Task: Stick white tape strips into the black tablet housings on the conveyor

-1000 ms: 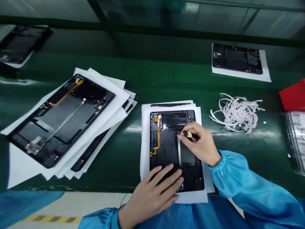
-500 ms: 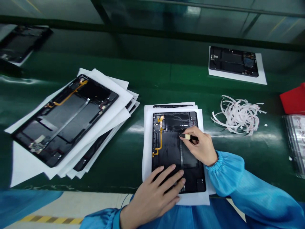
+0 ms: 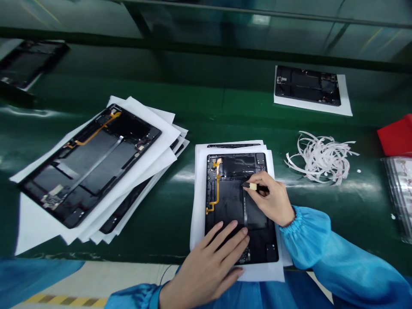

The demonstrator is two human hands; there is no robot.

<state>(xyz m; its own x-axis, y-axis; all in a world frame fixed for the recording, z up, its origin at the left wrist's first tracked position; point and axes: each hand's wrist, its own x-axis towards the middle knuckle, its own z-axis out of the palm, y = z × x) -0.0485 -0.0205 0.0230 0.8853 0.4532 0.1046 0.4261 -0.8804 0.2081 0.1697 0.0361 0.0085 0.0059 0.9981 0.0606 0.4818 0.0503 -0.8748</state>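
Note:
An open black tablet chassis (image 3: 231,201) with an orange flex cable lies on white paper sheets (image 3: 200,197) in front of me on the green belt. My left hand (image 3: 209,266) lies flat with fingers stretched out on the chassis's near end. My right hand (image 3: 268,199) is closed in a pinch on a small dark tool (image 3: 254,186) with a pale tip, whose point touches the upper end of a grey strip (image 3: 245,210) running down the chassis's middle.
A stack of similar chassis interleaved with paper (image 3: 93,163) sits to the left. A heap of peeled white strips (image 3: 320,156) lies right of me. Another chassis on paper (image 3: 307,86) rests far right, one more (image 3: 25,60) far left. A red box (image 3: 397,135) and clear bags (image 3: 401,189) border the right edge.
My hands have held their places on the chassis; my right hand with the tool shifted only slightly along the strip's top. The view drifted a little.

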